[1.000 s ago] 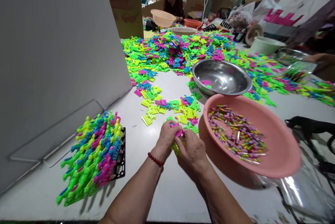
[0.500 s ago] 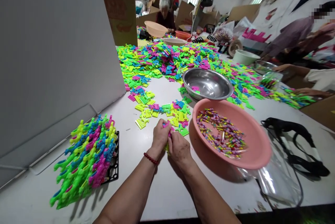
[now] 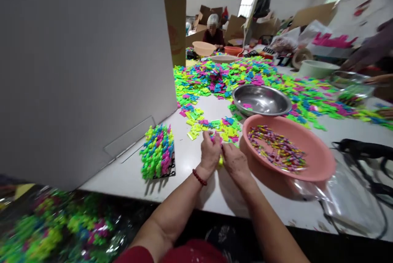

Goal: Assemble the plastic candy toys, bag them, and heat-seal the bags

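My left hand (image 3: 210,151), with a red bead bracelet at the wrist, is closed on a small pink plastic toy piece (image 3: 214,137). Against it, my right hand (image 3: 236,161) has its fingers curled in on the same piece; a bit of yellow plastic (image 3: 221,160) shows below, between the hands. The fingers hide most of what is held. Just beyond the hands lie loose flat yellow, green, pink and blue plastic pieces (image 3: 229,132). To the left, a black rack (image 3: 172,166) holds rows of bright assembled plastic toys (image 3: 156,152).
Right of my hands stands a pink basin (image 3: 322,162) with many small striped wrapped sticks (image 3: 276,148). Behind it is a steel bowl (image 3: 260,100). A big pile of plastic pieces (image 3: 208,76) spreads across the table. A tall grey panel (image 3: 92,70) blocks the left. Co-workers sit beyond.
The view has swung left and tilted down, so things sit farther right and bagged toys show below the table edge at lower left. My hands stay together on the piece.
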A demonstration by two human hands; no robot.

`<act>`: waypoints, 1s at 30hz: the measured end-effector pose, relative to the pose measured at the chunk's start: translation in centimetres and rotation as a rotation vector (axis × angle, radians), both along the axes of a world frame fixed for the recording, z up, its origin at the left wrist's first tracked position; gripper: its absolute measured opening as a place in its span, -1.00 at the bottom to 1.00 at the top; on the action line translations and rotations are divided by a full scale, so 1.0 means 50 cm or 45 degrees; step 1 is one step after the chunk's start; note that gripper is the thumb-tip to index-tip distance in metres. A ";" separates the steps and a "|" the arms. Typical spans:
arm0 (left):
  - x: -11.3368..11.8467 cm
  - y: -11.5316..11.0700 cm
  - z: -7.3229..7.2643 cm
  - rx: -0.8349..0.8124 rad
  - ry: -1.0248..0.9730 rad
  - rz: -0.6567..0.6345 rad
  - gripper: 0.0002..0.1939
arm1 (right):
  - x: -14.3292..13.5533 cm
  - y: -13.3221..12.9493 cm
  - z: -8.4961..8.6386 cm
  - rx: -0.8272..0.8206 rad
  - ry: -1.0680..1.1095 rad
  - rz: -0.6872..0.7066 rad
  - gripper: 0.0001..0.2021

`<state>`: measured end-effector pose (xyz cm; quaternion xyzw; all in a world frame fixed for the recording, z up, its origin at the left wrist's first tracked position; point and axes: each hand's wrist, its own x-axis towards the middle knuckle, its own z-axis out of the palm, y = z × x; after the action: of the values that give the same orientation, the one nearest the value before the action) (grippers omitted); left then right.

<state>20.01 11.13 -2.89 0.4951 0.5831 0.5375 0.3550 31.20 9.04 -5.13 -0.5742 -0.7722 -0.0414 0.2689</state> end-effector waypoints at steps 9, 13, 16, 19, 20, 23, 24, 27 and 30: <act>-0.260 -0.220 0.095 0.393 0.734 -0.233 -0.78 | -0.160 -0.067 -0.025 -0.698 1.138 0.275 -0.70; -0.390 -0.168 0.096 0.490 1.107 -0.302 -0.72 | -0.266 -0.055 -0.066 -0.752 1.095 0.367 -0.77; -0.439 -0.125 0.075 0.513 1.159 -0.569 -0.65 | -0.312 -0.040 -0.086 -0.704 0.990 0.375 -0.84; -0.458 -0.107 0.048 0.544 1.134 -0.727 -0.61 | -0.331 -0.029 -0.101 -0.650 0.873 0.356 -0.92; -0.460 -0.106 0.041 0.549 1.122 -0.750 -0.61 | -0.333 -0.027 -0.105 -0.632 0.838 0.349 -0.93; -0.464 -0.105 0.028 0.545 1.081 -0.768 -0.60 | -0.335 -0.029 -0.112 -0.587 0.742 0.352 -0.90; -0.464 -0.105 0.026 0.542 1.069 -0.765 -0.60 | -0.334 -0.030 -0.113 -0.574 0.713 0.363 -0.88; -0.466 -0.102 0.022 0.549 1.054 -0.766 -0.58 | -0.332 -0.034 -0.113 -0.547 0.630 0.411 -0.81; -0.466 -0.103 0.023 0.569 1.067 -0.746 -0.57 | -0.330 -0.032 -0.115 -0.540 0.557 0.433 -0.80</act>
<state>-3.30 5.99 -1.76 0.8710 0.3844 0.2840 0.1137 14.69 7.45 -10.87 -0.4757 -0.7723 0.2894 0.3058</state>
